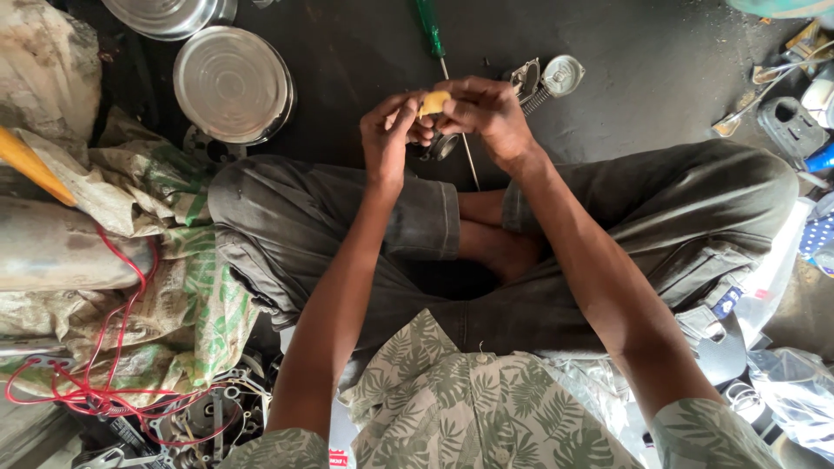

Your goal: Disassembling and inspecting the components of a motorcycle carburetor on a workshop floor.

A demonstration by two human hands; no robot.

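I sit cross-legged on a dark floor. My left hand (388, 132) and my right hand (482, 111) meet above my knees, both pinching a small yellow piece (433, 102) between the fingertips. Just under the hands lies a dark round metal part (441, 148), partly hidden by my fingers. A green-handled screwdriver (432, 33) lies on the floor beyond the hands, its thin shaft running down past my right wrist.
A round steel lid (231, 83) and a second steel dish (169, 15) sit at the upper left. Small grey metal parts (556, 75) lie beyond my right hand. Printed sacks (182, 295), red wire (104, 395) and scrap lie left; tools and plastic bags (795, 386) right.
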